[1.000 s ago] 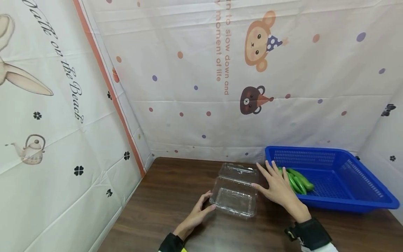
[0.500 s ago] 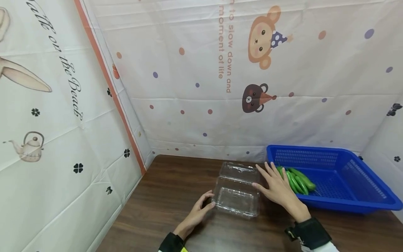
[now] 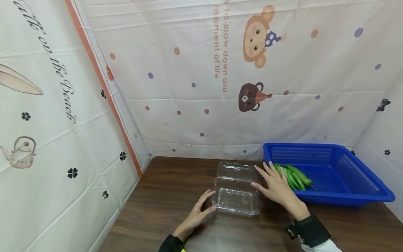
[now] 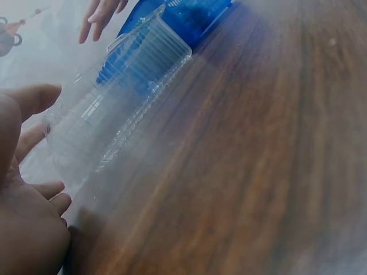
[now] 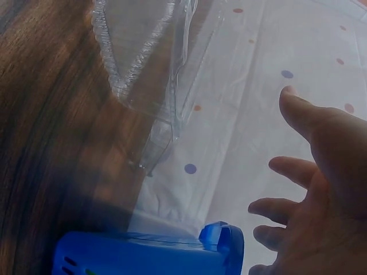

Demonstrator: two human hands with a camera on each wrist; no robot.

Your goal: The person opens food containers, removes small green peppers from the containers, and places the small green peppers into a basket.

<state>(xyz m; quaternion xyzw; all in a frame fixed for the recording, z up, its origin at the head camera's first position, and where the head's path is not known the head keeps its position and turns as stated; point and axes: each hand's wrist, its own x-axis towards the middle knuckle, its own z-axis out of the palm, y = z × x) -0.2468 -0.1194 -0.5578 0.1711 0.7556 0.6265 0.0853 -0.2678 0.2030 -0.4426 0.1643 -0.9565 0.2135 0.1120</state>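
Observation:
A clear plastic clamshell container [image 3: 237,199] lies on the table with its lid [image 3: 236,171] folded back toward the wall. My left hand [image 3: 196,213] is at its left edge, thumb and forefinger apart with the fingertips right by the rim. In the left wrist view, the thumb [image 4: 43,98] stands in front of the container's end. My right hand [image 3: 277,187] hovers between the container and a blue basket [image 3: 352,199], fingers spread and holding nothing. Several green chili peppers [image 3: 297,177] lie in the basket's left end, partly hidden by the right hand.
The brown wooden table [image 3: 151,210] meets a printed white cloth [image 3: 189,87] hung behind it and another cloth along the left side. The basket's raised perforated walls stand right of the container, close to the back cloth.
The container has shifted slightly right and sits a little straighter. My left hand keeps at its edge, fingers somewhat straighter. The right hand stays spread. The head view has shifted slightly.

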